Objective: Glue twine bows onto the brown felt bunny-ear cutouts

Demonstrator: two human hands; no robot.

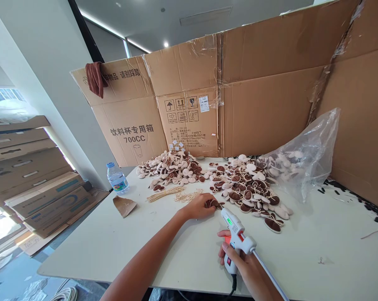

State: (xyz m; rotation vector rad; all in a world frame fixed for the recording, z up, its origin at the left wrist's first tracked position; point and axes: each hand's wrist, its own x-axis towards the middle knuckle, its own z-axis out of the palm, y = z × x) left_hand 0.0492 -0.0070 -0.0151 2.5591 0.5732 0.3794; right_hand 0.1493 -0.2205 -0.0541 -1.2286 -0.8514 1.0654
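My right hand (235,255) is wrapped round the handle of a white hot glue gun (234,225), with fingers at its red trigger. A glue stick (267,269) sticks out of the gun's back end, and the nozzle points at my left hand (199,207). In the curled fingers of that hand sits a small brown fabric piece (211,203), partly hidden; the nozzle tip is at or very near it. Just beyond lie a bunch of cream cords (189,195) and a heap of brown-and-cream fabric pieces with cord loops (242,184).
Another heap of fabric pieces (173,167) lies at the back left, near straight cream strands (165,194). A water bottle (117,179) and a cardboard scrap (124,205) stand left. A plastic bag (308,159) lies right. Cardboard walls (264,108) close off the table's back.
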